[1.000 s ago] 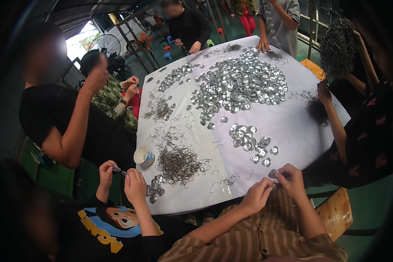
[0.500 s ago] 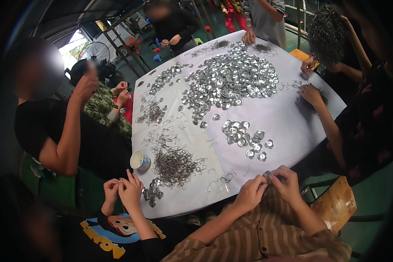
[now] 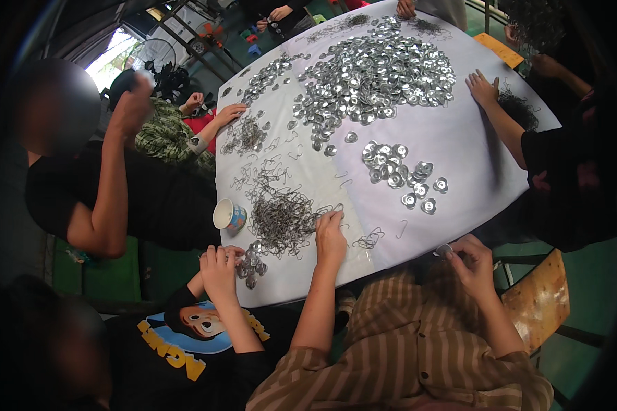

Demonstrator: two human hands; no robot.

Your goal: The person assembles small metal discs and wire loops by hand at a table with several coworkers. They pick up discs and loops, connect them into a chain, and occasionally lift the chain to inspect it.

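Note:
My left hand reaches over the table to the right edge of a heap of bent wire hooks. Its fingers are drawn together on a wire hook at the heap's edge, partly hidden by the hand. Near the table's front edge, my right hand pinches a shiny round metal disc between thumb and fingers. Several loose hooks lie right of my left hand. Beyond them is a small group of lobed silver metal pieces.
A large mound of metal pieces covers the far middle of the white-covered table. A paper cup stands left of the hooks. Beside me on the left, a co-worker's hand is near a few metal pieces. Other people work around the table.
My hands, together at the metal piece before, have parted. The left has gone forward and left to the hooks; the right keeps the disc. The view has shifted, and a co-worker reaches across at left.

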